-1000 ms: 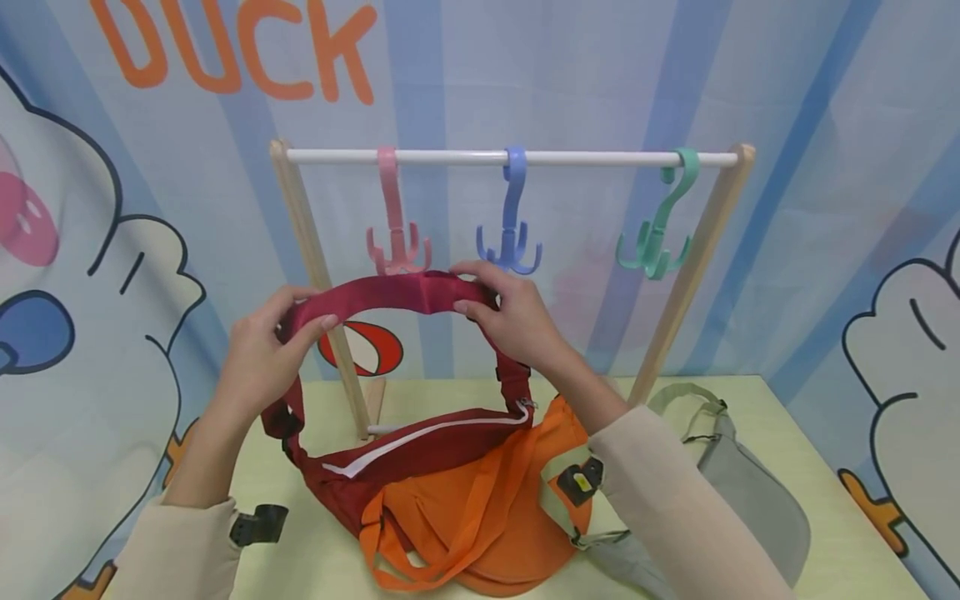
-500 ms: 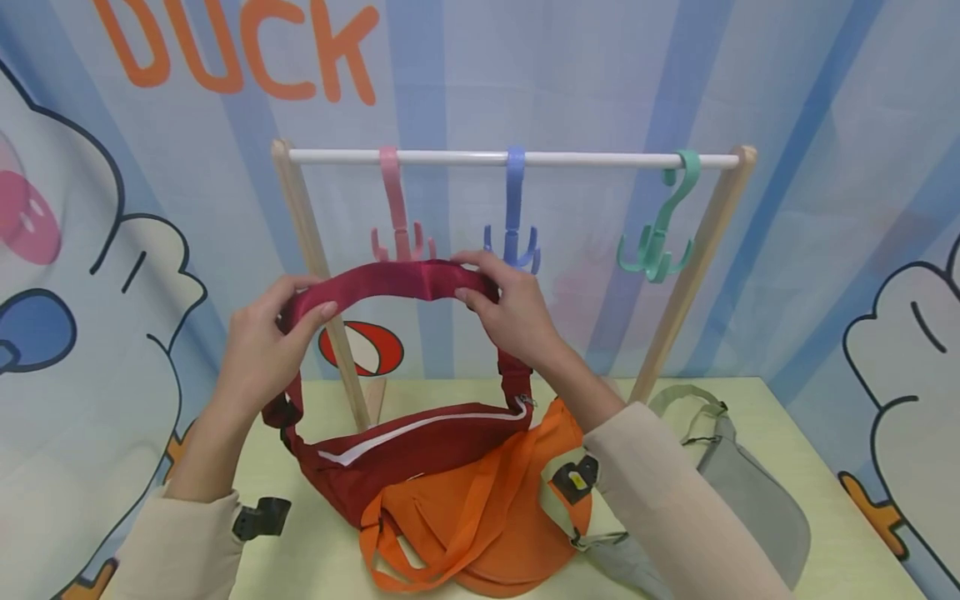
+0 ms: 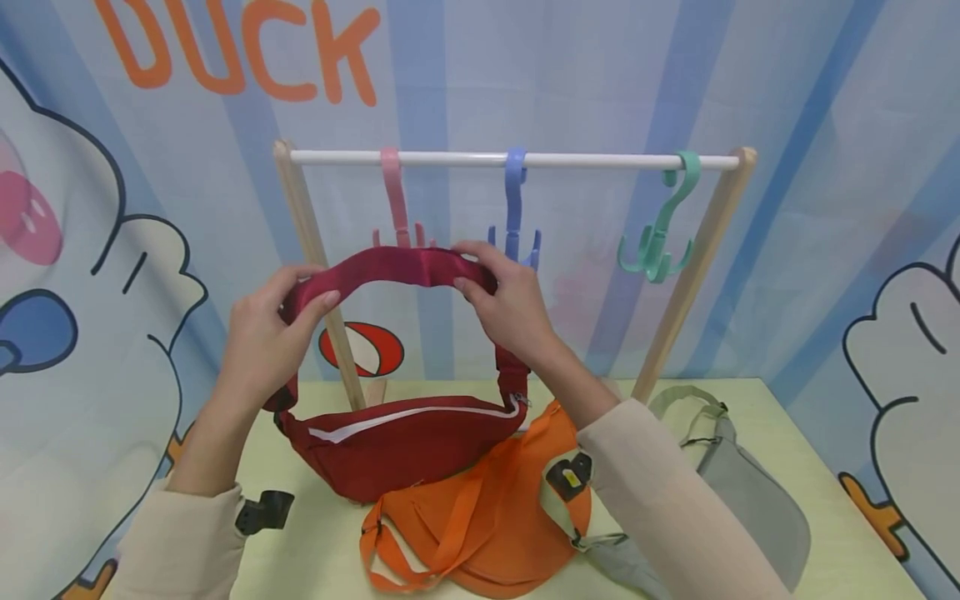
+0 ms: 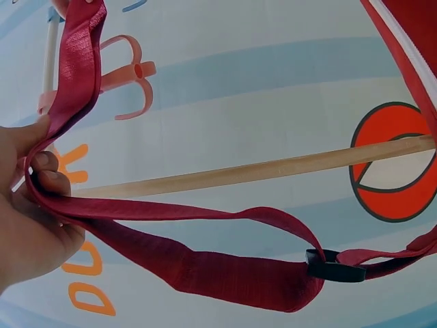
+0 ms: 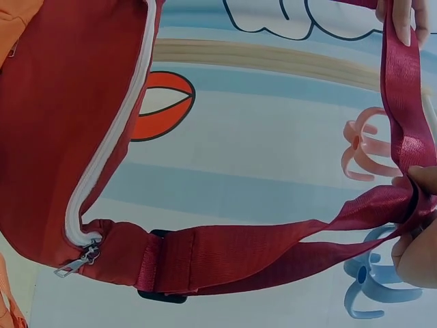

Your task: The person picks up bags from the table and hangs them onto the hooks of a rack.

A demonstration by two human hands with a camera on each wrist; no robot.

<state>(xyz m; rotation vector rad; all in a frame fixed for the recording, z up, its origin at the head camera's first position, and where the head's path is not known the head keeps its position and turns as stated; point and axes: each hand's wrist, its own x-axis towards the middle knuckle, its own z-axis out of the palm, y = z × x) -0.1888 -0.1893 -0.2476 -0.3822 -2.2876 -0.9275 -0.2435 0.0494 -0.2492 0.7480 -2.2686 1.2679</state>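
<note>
L hand (image 3: 262,335) & R hand (image 3: 513,304) both grip red strap (image 3: 393,265); red bag (image 3: 408,454) hangs below, btwn hands; orange bag (image 3: 502,529) lower, nearer R hand; blue hook (image 3: 513,200) just behind R hand, pink hook (image 3: 395,200) behind strap, btwn hands

Bag strap (image 3: 397,267) btwn L hand (image 3: 266,337) & R hand (image 3: 513,308), hooks (image 3: 654,258) on bar (image 3: 592,159) behind, 2 other bags (image 3: 510,533) on table (image 3: 270,471) below.

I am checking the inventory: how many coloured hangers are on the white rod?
3: the pink hanger at left, the blue hanger near the middle, the green hanger at right. None looks hidden.
</note>
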